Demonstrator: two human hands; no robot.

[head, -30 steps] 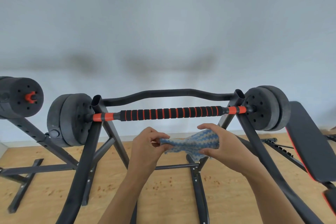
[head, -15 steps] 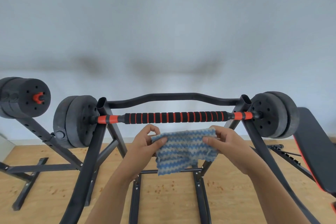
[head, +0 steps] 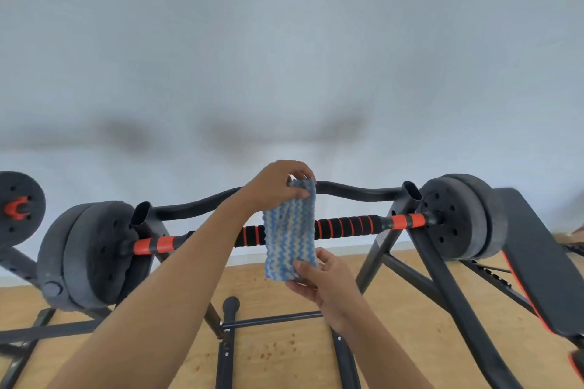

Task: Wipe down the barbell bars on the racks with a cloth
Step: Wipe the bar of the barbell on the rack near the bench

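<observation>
The cloth (head: 290, 230), blue and cream in zigzag stripes, is stretched upright across the middle of the bar (head: 347, 226), covering part of its black and orange grip. Whether it touches the bar I cannot tell.

The left hand (head: 273, 186) is above the bar, level with the curved crossbar (head: 357, 191) behind it. Its fingers (head: 295, 171) are curled down and pinch the cloth's top edge against the thumb, so the cloth hangs from the fingertips.

The right hand (head: 325, 284) is below the bar. Its thumb (head: 304, 267) lies on the front of the cloth's lower right corner, and the fingers are tucked behind and under that corner, gripping it. The cloth is held taut between the two hands.

The bar sits on the rack (head: 442, 281), with grey plates (head: 458, 218) on each end outside the uprights. Right of the bar's right end slants a black bench (head: 537, 256) with orange trim. Left of the bar's left end, another plate (head: 19, 205) with an orange collar shows at the edge of the view. Under the bar is a wooden floor (head: 284, 354).
</observation>
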